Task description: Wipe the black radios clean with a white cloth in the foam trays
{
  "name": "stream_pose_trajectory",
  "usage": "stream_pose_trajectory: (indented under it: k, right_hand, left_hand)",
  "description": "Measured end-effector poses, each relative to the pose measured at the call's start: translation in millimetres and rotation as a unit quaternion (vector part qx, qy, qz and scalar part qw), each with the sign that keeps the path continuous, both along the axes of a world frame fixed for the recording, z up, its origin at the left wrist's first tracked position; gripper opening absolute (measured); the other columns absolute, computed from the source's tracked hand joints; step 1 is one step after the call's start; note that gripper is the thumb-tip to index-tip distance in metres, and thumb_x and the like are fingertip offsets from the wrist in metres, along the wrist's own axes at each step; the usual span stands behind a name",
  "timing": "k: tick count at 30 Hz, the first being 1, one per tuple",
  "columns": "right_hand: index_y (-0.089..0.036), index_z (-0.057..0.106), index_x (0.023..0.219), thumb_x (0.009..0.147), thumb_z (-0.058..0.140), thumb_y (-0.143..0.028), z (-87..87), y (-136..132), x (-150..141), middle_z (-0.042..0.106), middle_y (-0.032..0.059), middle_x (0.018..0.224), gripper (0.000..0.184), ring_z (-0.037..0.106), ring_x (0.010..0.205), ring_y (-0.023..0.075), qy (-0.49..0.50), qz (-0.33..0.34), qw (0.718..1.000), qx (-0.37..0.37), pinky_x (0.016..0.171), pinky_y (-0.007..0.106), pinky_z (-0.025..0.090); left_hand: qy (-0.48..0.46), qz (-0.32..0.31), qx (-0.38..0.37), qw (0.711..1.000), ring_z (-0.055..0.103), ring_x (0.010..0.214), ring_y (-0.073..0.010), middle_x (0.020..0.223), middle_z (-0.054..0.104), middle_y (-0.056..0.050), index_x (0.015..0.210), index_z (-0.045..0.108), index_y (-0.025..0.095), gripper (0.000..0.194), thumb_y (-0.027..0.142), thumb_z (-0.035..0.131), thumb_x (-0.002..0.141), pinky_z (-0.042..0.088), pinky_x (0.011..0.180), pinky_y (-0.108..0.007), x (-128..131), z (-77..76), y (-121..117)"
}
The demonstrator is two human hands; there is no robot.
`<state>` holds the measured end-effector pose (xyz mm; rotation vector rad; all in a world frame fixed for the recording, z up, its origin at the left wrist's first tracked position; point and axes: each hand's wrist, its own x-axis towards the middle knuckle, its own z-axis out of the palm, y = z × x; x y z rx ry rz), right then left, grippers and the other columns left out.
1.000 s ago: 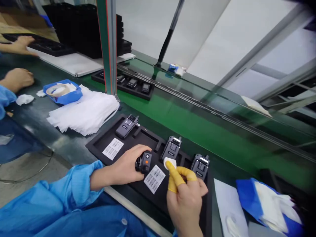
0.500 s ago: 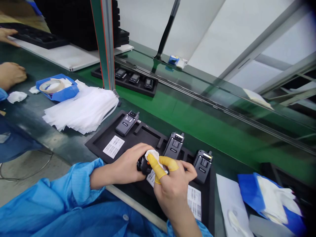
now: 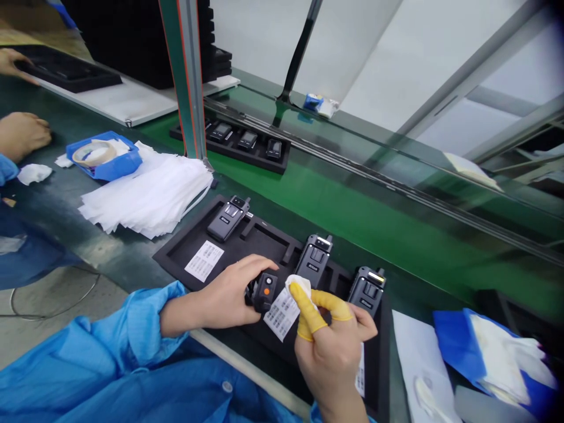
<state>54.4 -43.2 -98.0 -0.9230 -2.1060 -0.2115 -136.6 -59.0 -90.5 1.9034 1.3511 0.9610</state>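
My left hand (image 3: 220, 296) is wrapped round a black two-way radio (image 3: 266, 291), its end with an orange button and a pale round knob turned toward me. Yellow finger cots cover fingers of my right hand (image 3: 330, 335), which pinches a folded white wipe (image 3: 298, 283) just right of that radio, apart from it. Beneath both hands lies a black foam tray (image 3: 176, 252). Three more radios rest in it: one at the left (image 3: 228, 218), one in the middle (image 3: 314, 261) and one at the right (image 3: 366, 291), partly behind my right fingers. White barcode label sheets (image 3: 205, 261) lie on the tray.
Left of the tray are a stack of white sheets (image 3: 150, 191) and a blue bin (image 3: 106, 155) with tape. A co-worker's hands (image 3: 24, 135) are at far left. A metal post (image 3: 187, 82) rises behind. Another radio tray (image 3: 251, 155) stands beyond; a blue packet of wipes (image 3: 462, 346) lies right.
My right hand has moved right with the wipe, away from the held radio, uncovering its orange button. My left hand keeps hold of the radio in nearly the same place.
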Motion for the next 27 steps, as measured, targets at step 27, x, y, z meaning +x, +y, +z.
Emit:
stream_pose_trajectory:
  k: [27]
  right_hand:
    - [-0.021, 0.060, 0.088, 0.074, 0.044, -0.003, 9.7, -0.2, -19.8, 0.058, 0.0050, 0.089, 0.028, 0.048, 0.075, 0.0151, 0.015, -0.072, 0.997, 0.002, 0.078, 0.038, 0.028]
  left_hand:
    - [0.017, 0.049, 0.011, 0.999, 0.054, 0.102, -0.0213, 0.111, 0.055, -0.004, 0.112, 0.047, 0.021, 0.056, 0.009, 0.060, 0.058, 0.046, 0.090, -0.034, 6.0, 1.4, 0.5]
